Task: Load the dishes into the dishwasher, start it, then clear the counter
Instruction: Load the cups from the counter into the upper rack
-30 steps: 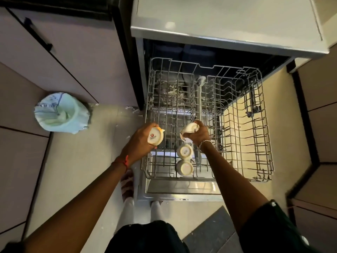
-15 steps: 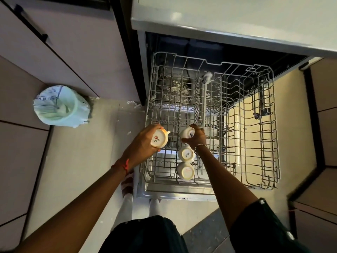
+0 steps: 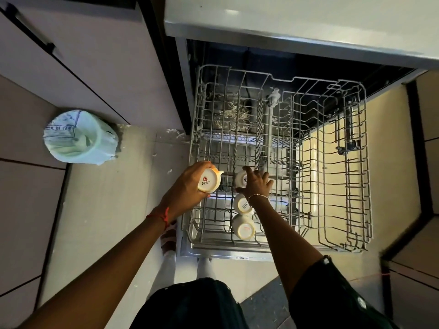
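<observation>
At the front edge of the pulled-out grey wire dishwasher rack point(image 3: 358, 198), a cream ceramic cup point(image 3: 243, 230) sits upside down. A second white cup point(image 3: 242, 204) with print on its base stands just behind it in the same row. Behind that sits a third white cup point(image 3: 240, 179), with the right hand point(image 3: 255, 185) on it. That hand's fingers are spread and nearly straight, touching the cup's side rather than wrapping round it. Level with it, over the rack's left edge, the left hand point(image 3: 187, 187) grips a cream mug point(image 3: 209, 181) with a red logo on its base. The mug is base up, its axis near upright. The row's next bare tines lie deeper in the rack, ahead and to the right of this mug. The left hand looks the nearer one to fill that place.
</observation>
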`<state>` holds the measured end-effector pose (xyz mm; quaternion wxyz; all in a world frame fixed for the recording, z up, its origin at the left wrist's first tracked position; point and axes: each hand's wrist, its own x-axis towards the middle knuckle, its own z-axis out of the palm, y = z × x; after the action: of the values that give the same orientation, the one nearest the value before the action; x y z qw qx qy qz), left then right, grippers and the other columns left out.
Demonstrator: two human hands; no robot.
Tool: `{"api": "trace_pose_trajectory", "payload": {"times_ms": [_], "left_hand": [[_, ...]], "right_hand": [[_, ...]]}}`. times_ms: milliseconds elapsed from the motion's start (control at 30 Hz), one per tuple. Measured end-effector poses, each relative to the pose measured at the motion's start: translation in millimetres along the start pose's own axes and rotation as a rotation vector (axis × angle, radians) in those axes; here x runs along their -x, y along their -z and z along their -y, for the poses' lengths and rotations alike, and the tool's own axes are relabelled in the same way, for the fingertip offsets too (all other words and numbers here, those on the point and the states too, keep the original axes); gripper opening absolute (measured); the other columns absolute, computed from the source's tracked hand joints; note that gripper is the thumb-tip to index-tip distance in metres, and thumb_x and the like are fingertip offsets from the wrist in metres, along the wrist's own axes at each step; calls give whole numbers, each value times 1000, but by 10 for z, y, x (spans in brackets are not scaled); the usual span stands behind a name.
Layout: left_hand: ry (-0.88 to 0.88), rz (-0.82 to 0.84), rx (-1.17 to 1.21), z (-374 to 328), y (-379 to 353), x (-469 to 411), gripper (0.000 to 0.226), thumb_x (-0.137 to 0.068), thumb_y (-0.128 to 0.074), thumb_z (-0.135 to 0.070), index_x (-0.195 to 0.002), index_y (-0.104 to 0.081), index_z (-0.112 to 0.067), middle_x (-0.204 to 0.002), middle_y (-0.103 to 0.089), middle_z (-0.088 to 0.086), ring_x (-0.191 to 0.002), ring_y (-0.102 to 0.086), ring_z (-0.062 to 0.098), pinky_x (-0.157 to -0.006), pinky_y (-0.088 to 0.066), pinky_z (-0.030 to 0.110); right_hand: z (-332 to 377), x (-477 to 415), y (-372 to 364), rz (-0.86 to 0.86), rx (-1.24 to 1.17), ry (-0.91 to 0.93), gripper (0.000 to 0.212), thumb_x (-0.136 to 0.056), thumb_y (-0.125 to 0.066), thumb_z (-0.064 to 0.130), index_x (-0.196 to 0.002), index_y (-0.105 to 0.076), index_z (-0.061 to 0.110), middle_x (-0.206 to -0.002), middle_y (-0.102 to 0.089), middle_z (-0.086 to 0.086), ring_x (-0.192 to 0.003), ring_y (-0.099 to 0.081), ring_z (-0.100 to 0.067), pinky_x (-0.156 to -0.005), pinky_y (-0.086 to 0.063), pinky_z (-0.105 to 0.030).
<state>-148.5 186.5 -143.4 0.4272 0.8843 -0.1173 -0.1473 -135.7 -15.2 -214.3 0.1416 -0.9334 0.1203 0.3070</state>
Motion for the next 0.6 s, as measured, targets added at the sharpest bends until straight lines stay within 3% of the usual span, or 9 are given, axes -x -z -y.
{"api": "trace_pose_trajectory", "payload": {"times_ms": [200, 367, 500, 600], "left_hand": [[1, -15, 7, -4, -3, -35, 67, -64, -81, -3, -123, -49, -8, -126, -52, 7, -112, -44, 13, -92, -37, 23], [-14, 7, -10, 15, -31, -69, 68, -65, -80, -2, -125, -49, -8, -130, -49, 7, -118, -44, 16, -97, -38, 25], [-2, -7, -16, -34, -40, -111, 75, -63, -81, -1, -129, -44, -7, -133, -42, 11, -115, -37, 9, -98, -37, 24], [35, -26, 38, -58, -41, -143, 93, -62, -82, -2, -139, -31, -13, -129, -43, 10, -114, -40, 8, -97, -36, 21]], "right_hand": [[-70, -40, 20, 42, -106, -14, 96, -69, -77, 38, -145, -20, 30, -146, -30, -11, -135, -19, -36, -107, -23, -48], [-56, 15, 59, -144, -301, 20, 79, -69, -77, 34, -137, -38, 21, -140, -37, -9, -127, -28, -31, -100, -26, -43], [15, 116, 139, -188, -544, 314, 62, -63, -80, 11, -121, -57, 14, -124, -56, -8, -117, -45, -32, -99, -37, -46], [128, 230, 300, -136, -630, 453, 58, -62, -79, 0, -116, -61, 9, -122, -60, -7, -112, -50, -14, -89, -41, -24]]}}
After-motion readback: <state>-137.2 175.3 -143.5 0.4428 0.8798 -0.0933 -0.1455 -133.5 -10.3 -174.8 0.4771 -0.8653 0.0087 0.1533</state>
